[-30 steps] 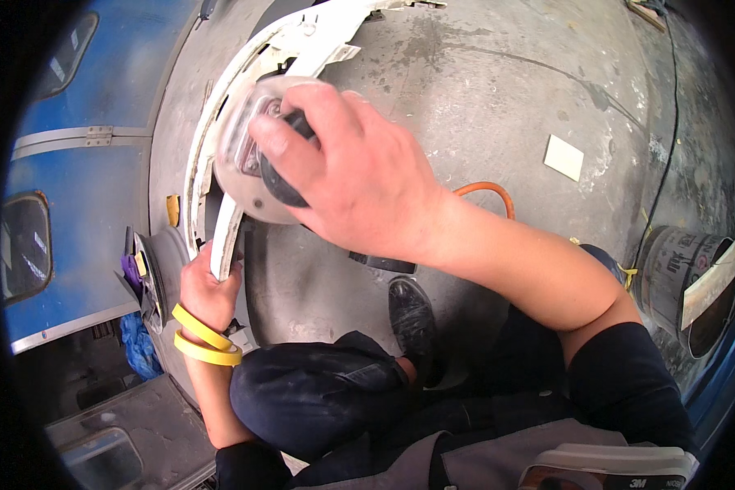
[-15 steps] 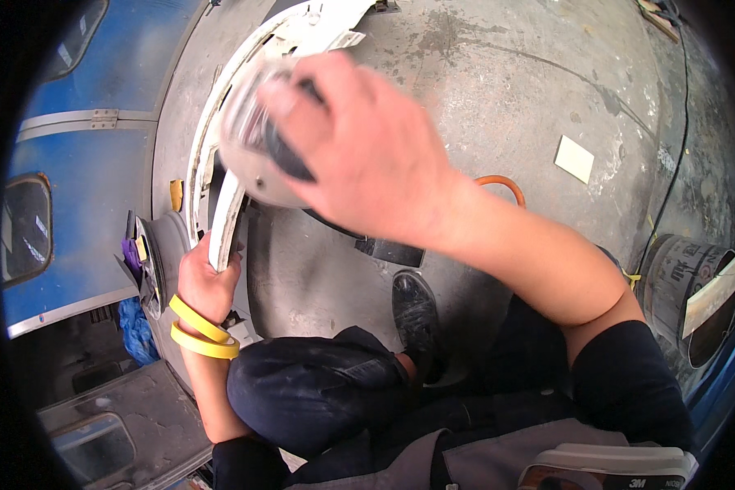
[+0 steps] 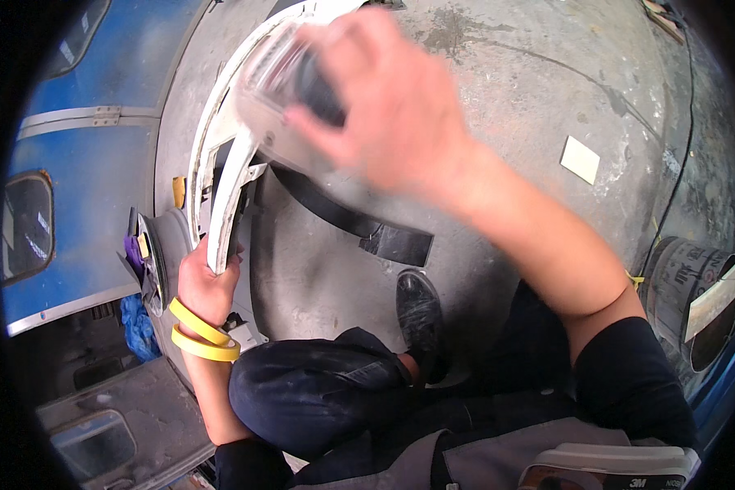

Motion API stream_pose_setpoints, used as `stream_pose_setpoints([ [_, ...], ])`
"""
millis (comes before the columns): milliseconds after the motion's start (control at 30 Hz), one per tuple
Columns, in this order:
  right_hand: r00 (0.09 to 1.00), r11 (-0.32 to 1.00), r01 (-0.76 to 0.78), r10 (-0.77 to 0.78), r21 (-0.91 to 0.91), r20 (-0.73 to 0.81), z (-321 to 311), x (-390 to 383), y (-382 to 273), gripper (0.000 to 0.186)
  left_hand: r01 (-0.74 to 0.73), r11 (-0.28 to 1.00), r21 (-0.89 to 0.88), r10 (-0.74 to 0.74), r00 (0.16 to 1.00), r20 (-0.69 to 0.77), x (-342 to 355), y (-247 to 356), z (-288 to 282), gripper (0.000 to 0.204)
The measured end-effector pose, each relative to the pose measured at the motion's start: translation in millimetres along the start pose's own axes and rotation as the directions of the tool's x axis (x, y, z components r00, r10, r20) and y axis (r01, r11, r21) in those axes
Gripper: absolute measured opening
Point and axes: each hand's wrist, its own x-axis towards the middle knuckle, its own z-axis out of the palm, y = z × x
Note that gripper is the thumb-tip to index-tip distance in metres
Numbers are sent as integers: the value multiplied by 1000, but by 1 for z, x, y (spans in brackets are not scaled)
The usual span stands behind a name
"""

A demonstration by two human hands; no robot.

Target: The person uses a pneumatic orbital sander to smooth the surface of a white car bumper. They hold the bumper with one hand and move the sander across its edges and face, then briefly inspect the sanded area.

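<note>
A long, curved white panel (image 3: 228,192), slotted and frame-like, runs up and away at the left. My left hand (image 3: 208,282) is closed around its near end, and two yellow tape rolls (image 3: 206,349) circle that wrist. Over the panel, my right hand (image 3: 404,114) grips what looks like a sanding block (image 3: 263,102), with a pale base and dark handle. Motion blurs both the hand and the block. The block covers part of the panel, and I cannot tell whether it touches the surface.
Blue metal doors (image 3: 98,212) stand at the left, beside a round grey rim-like object (image 3: 157,269). A black curved strip (image 3: 400,245) lies near my shoe (image 3: 419,314). At the right are a cream square sheet (image 3: 581,160), a dark cable (image 3: 688,122) and a drum (image 3: 683,278).
My right hand and the block have moved farther away and slightly right along the panel, uncovering more of its near part. My left hand keeps its grip.
</note>
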Motion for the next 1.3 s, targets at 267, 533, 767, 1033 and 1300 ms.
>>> stream_pose_setpoints([
  [267, 999, 999, -28, 26, 39, 42, -2, -1, -12, 61, -45, 999, -20, 46, 999, 22, -2, -5, -2, 14],
  [533, 974, 975, -220, 218, 31, 61, -6, 16, 21, 54, -12, 999, -41, 13, 1000, 25, -3, -7, -3, 14],
  [767, 984, 973, 157, -169, 169, 56, 8, -19, -41, 43, 74, 996, -53, -74, 997, -1, -1, -10, -1, 17],
  [1033, 968, 964, -250, 248, 96, 28, 4, 23, 26, 51, 26, 999, 24, -27, 999, 36, -2, -18, 1, 32],
  [1300, 994, 985, 90, -99, 149, 55, 19, -17, -33, 51, 63, 986, -157, -38, 987, 156, 11, -1, 9, 65],
])
